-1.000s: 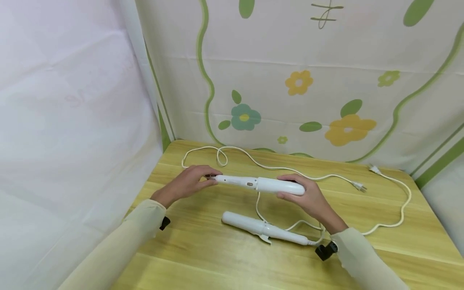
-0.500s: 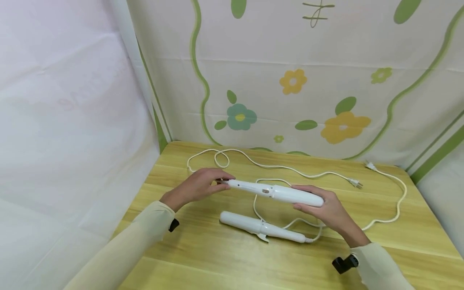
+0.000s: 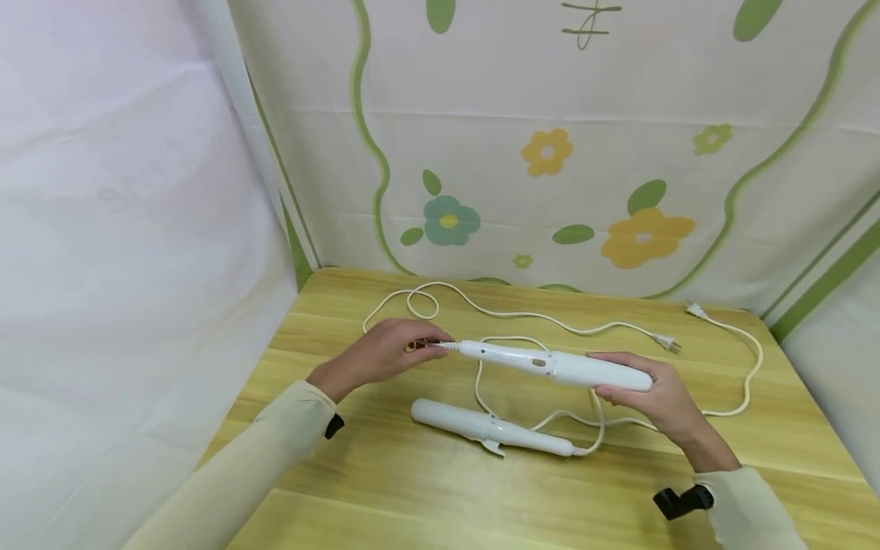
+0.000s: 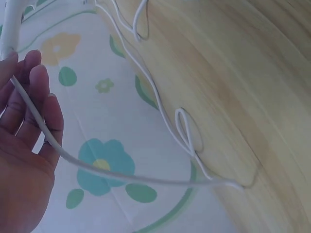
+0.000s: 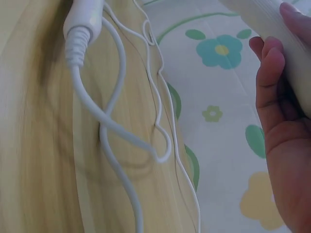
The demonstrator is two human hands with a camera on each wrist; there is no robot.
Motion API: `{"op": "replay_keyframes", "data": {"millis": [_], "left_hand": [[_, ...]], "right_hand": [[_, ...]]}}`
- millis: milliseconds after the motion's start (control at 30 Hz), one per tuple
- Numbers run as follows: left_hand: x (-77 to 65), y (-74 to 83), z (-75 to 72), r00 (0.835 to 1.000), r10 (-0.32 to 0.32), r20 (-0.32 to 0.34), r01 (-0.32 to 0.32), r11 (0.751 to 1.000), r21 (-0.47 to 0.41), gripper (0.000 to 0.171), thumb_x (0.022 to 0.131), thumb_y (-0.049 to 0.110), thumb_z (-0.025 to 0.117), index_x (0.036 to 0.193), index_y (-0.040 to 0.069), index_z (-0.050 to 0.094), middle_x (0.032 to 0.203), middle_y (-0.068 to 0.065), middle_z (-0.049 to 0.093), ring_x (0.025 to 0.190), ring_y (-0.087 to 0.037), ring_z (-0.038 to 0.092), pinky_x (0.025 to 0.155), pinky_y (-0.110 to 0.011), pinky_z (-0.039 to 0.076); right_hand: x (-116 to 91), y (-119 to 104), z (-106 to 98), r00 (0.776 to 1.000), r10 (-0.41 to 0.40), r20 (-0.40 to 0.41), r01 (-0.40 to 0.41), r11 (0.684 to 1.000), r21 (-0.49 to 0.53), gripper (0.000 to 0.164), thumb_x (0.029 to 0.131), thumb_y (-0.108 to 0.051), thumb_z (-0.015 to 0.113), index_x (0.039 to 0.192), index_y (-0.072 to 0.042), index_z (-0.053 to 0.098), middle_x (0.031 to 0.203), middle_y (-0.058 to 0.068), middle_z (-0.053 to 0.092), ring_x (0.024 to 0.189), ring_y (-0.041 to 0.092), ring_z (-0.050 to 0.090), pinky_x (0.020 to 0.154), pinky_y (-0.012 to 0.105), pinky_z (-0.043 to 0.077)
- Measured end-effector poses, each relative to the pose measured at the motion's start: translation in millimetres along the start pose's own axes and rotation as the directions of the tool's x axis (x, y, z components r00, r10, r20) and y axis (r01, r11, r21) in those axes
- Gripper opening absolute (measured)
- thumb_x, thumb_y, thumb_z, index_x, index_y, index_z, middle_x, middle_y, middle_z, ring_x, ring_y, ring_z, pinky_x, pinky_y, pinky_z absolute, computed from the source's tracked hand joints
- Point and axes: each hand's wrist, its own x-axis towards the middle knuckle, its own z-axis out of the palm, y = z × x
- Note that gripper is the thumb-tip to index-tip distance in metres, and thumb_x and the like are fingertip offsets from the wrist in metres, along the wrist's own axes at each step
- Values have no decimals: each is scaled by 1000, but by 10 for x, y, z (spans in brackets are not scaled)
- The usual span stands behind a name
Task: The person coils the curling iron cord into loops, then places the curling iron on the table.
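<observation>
A white curling iron [image 3: 509, 357] is held level above the table. My right hand [image 3: 660, 393] grips it round the end of its thick barrel; in the right wrist view, thumb and fingers lie on either side of that barrel [image 5: 296, 63]. My left hand [image 3: 385, 351] pinches the cord [image 4: 97, 170] where it leaves the handle, and the cord runs across the palm down to the table. A second white curling iron [image 3: 454, 418] lies on the table below, its small lever toward me. No hand touches it.
The wooden table [image 3: 385, 489] meets a flower-printed cloth [image 3: 495, 176] at the back and a plain white cloth [image 3: 137, 267] on the left. Two white cords wind across the tabletop, ending in one plug [image 3: 667, 343] and another plug [image 3: 696, 309] at the back right.
Both hands have moved right with the held curling iron, the right hand farther and slightly lower. The left fingers now sit on the cord, a bit off the handle's end. The second iron stays put.
</observation>
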Motion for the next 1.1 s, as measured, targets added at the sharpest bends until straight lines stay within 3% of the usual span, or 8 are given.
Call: {"op": "replay_keyframes", "data": {"millis": [167,467,733,933,1033,1100], "left_hand": [[-56,-98,-38,998,-68,-16,67,996,-53,18,107,22,73,122,18,82,105,8,81,93,-4,71,85,-31,61],[-132,-213,15,986,-162,-41,148,961,-232,21,112,21,66,125,13,80,89,6,77,80,-21,73,68,-28,59],[-142,-234,88,978,-204,-46,184,946,-268,23,113,23,63,126,11,78,90,-7,77,81,-22,73,70,-28,58],[-144,-203,75,981,-187,-52,172,962,-213,19,112,22,65,120,13,79,87,0,77,75,-9,66,66,-27,54],[-135,-153,86,989,-147,-27,145,986,-77,17,111,21,66,115,14,80,85,7,75,73,-3,63,67,-26,53],[-116,-90,110,996,-84,13,83,994,75,16,110,21,67,113,14,81,87,8,76,76,-3,65,71,-27,55]], "right_hand": [[-67,28,-137,999,-8,-34,8,1000,-3,46,93,13,77,138,1,73,119,-12,78,90,7,69,69,25,63],[-148,70,-256,995,7,-102,7,990,137,46,92,20,73,135,4,73,115,-7,82,78,7,75,66,23,61],[-200,101,-337,991,14,-134,4,991,136,46,93,19,73,137,5,71,112,-7,82,78,8,76,70,23,61],[-217,114,-399,992,27,-121,-10,990,139,47,94,19,72,138,4,71,116,-8,82,78,8,76,69,23,61],[-217,112,-410,993,41,-115,-27,992,126,46,94,17,73,138,4,71,115,-8,82,78,9,76,69,24,61],[-216,104,-410,991,57,-118,-45,994,96,46,95,15,74,139,2,72,114,-9,82,78,9,76,70,25,61]]}}
